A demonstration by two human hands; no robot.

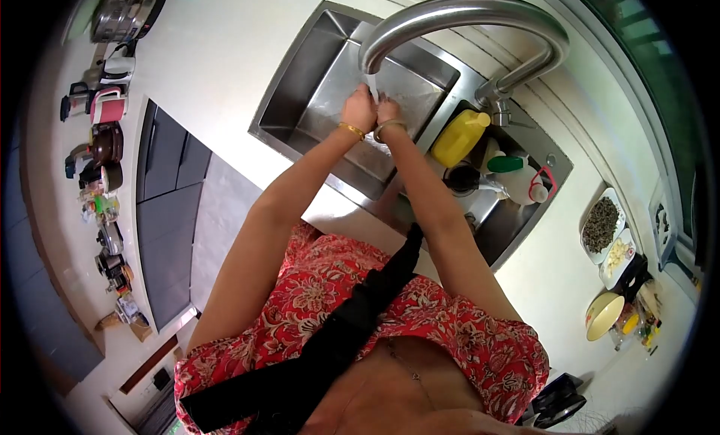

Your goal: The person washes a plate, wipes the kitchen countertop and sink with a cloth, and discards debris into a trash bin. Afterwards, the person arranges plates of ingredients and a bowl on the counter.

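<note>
Under the spout of the curved steel faucet, over the left basin of the steel sink, both hands meet in the thin stream of water. The left hand and the right hand are pressed together side by side, fingers curled inward and touching; whether anything small lies between them cannot be told, and no object shows in either grasp. A gold bangle sits on the left wrist and a second bangle on the right. The water falls from the spout straight down onto the fingertips, so the stream lies directly above and against the hands, with the faucet's arch passing overhead and off to the right toward its base at the sink's rear edge. Just to the right of the right forearm, in the smaller right compartment, a yellow bottle leans near the divider, with a dark cup below it and a white jug with a green cap beside that. Farther right on the white counter lie a tray of dark dried bits, a tray of pale pieces and a yellow bowl. Far left, well apart from the sink, a row of small kitchen appliances lines the wall.
</note>
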